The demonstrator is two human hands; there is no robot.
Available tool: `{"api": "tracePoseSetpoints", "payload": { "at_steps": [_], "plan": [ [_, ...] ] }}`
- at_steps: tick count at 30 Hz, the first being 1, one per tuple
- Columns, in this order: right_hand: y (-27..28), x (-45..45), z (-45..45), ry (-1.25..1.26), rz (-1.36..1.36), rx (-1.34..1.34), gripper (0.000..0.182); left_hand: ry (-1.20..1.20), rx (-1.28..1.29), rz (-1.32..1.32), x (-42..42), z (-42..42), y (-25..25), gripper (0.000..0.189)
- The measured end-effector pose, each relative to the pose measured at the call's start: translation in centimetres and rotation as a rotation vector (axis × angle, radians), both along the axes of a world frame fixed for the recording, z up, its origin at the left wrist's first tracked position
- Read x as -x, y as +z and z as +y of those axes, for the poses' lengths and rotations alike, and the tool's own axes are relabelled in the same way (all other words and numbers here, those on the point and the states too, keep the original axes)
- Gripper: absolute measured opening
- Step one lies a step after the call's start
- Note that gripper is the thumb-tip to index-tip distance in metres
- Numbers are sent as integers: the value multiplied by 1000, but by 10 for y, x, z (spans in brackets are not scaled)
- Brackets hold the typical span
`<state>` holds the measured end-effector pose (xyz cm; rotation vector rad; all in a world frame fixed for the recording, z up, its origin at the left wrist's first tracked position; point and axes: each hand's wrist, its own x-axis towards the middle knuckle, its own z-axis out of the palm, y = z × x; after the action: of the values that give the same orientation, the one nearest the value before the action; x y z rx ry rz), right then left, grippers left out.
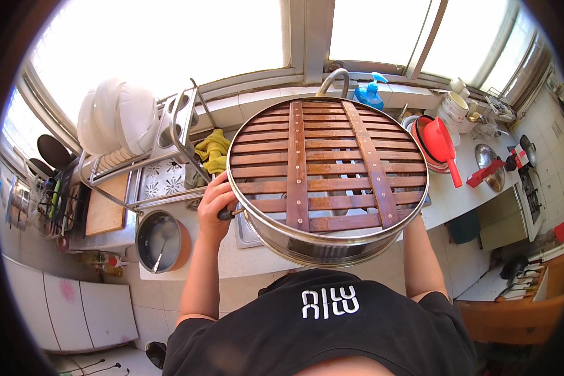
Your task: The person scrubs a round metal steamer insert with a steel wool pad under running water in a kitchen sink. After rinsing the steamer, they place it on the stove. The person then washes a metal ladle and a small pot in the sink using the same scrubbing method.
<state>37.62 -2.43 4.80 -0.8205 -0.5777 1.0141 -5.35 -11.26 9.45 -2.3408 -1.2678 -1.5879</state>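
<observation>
A large round steamer tier [319, 251] with a shiny metal wall and a base of brown wooden slats [296, 164] is held up in front of my chest, over the sink [248, 232]. The slatted side faces up, tilted towards me. My left hand [216, 202] grips it at the left side, around a dark handle [225, 215]. On the opposite side my right forearm reaches up to the metal rim; the right hand itself is hidden behind the steamer. Through the gaps between slats, parts of the sink show. Behind the far rim rises a curved metal faucet [336, 81].
Left of the sink are a pot [181, 244] with a spoon [160, 256], a metal dish rack [141, 199] with white plates [117, 117], and a yellow-green cloth [215, 152]. A blue soap dispenser [369, 97] stands on the sill. At right are a red plastic ladle [439, 141] and stacked bowls [452, 105].
</observation>
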Motion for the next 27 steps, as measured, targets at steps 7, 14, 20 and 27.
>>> {"api": "tracePoseSetpoints", "payload": {
  "at_steps": [7, 14, 20, 27],
  "plan": [
    [-13, 11, -7, 85, 170, 106, 37, 141, -104, 162, 3, -7, -23, 18],
    [-17, 20, -9, 115, 213, 126, 37, 181, -90, 163, 9, -9, -36, 22],
    [-19, 24, -8, 136, 233, 135, 37, 177, -51, 157, 12, -15, -38, 21],
    [-20, 24, -11, 149, 240, 146, 36, 187, -60, 138, 10, -14, -40, 21]
  ]
}}
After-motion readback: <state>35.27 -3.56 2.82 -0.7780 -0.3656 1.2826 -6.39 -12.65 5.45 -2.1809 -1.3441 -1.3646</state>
